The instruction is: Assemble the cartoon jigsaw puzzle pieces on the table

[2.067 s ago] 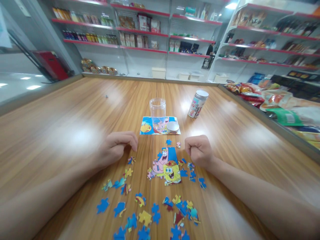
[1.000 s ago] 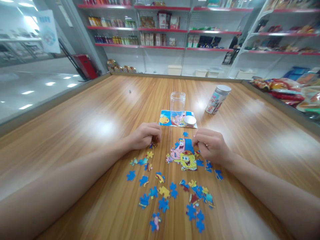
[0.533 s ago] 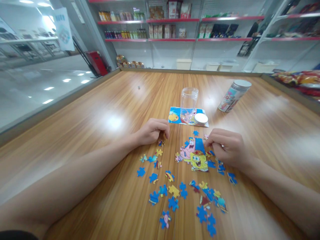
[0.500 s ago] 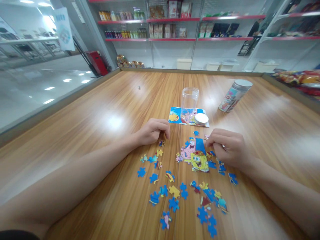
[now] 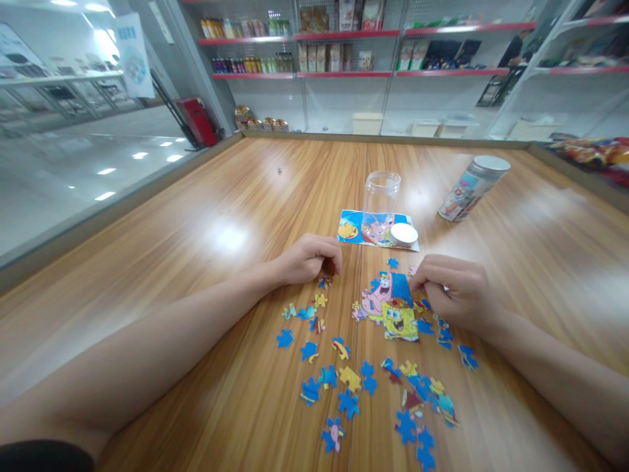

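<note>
A partly joined jigsaw puzzle (image 5: 399,320) with a pink figure and a yellow square figure lies on the wooden table between my hands. My left hand (image 5: 314,257) rests to its left, fingers curled down over the tabletop, with a small puzzle piece (image 5: 325,282) just below. At the puzzle's right edge, my right hand (image 5: 455,288) is closed, its fingertips beside a pink piece (image 5: 413,270). Whatever either hand may hold is hidden by the fingers. Several loose blue pieces (image 5: 348,403) and yellow ones lie scattered nearer to me.
Beyond the puzzle, a picture sheet (image 5: 348,219) carries a clear jar (image 5: 382,193) and a white lid (image 5: 403,234). A printed canister (image 5: 472,189) stands farther right. Shelves (image 5: 346,75) with goods line the far side, past the raised table edge (image 5: 314,137).
The whole scene has shifted slightly rightward in view as the camera turned. Both hands keep nearly the same curled pose, and the pieces lie as before.
</note>
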`<state>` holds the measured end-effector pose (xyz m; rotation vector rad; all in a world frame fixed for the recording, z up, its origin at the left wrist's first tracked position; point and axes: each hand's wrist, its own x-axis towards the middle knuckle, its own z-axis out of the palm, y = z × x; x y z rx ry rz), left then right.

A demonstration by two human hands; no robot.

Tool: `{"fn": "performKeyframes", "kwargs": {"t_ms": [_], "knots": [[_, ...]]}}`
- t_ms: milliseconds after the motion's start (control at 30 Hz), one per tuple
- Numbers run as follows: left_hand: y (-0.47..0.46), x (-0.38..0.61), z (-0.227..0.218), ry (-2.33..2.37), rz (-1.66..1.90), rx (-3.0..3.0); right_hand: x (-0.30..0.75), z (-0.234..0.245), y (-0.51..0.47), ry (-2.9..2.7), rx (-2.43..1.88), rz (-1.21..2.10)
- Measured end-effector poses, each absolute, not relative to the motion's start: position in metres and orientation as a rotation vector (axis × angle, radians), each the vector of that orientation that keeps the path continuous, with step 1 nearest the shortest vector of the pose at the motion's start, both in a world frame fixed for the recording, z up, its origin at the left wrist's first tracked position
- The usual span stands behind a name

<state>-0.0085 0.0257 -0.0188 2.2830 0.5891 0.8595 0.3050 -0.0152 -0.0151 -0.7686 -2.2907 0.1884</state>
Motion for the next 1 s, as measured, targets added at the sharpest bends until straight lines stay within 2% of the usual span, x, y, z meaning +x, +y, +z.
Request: {"fn": "performKeyframes", "kwargs": {"t_ms": [667,1000], "knots": [[0.026,-0.009,-0.015,0.65,0.802,2.31,0.299,-0.009,-0.017,-2.266,-0.804,0.217],[0.03,-0.016,-0.032,0.752,0.978,2.054,0.299,-0.016,-0.02,-2.248,-0.773,0.289]]}}
